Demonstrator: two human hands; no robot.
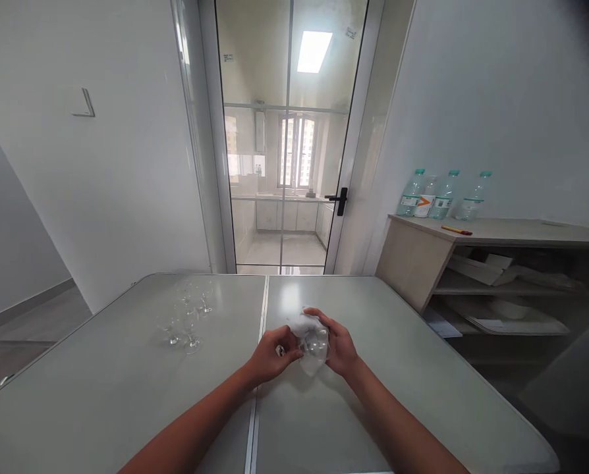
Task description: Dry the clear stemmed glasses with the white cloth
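A clear glass [316,343] is held between my two hands over the middle of the table, its bowl tilted toward me. Bunched against its far side is a white cloth or tissue [302,322]. My left hand [273,355] is closed at the glass's left side, thumb and fingers pinched near it; the stem is mostly hidden there. The fingers of my right hand [341,343] curve around the bowl and the white cloth from the right. Several clear stemmed glasses [192,343] stand together on the left part of the table.
The grey-green table [151,408] has a metal seam [253,428] down its middle. At the right stands a shelf unit [423,250] bearing several bottles [443,197] and a yellow-red pen-like item [456,230]. Beyond the table is a glass door with a black handle [342,201].
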